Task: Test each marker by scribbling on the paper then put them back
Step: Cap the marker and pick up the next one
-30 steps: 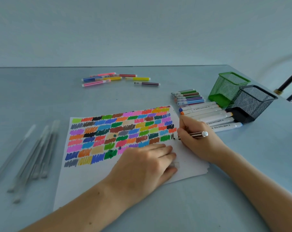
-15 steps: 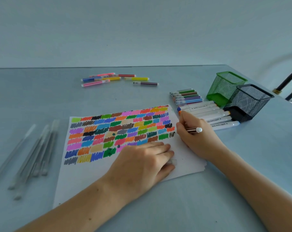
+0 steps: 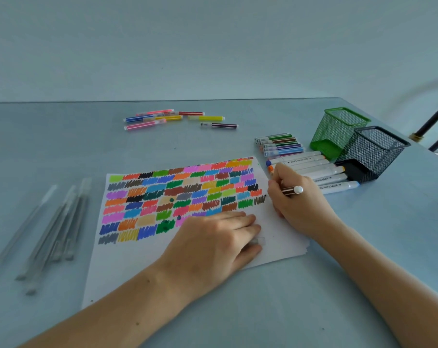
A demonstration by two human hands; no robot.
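So this is mid-test on one marker — the right hand has its fingers curled round a thin dark striped marker, white end cap pointing out to the right, tip end hidden under the fingers but down at the right edge of the paper, just beside a fresh dark brownish scribble at the end of a row. The left hand lies flat on the sheet, fingers straight, pinning it down; there's something small and clear under its fingertips, probably the marker's cap, though I can't tell for sure. The sheet is already mostly filled with colour patches, so I'd say the job is well along. Next up is likely capping this one and setting it with the thin markers lined up right of the paper, near the fat white markers — needs the cap lined up straight on the tip. More thin ones lie scattered at the far side, maybe yet to be tested.
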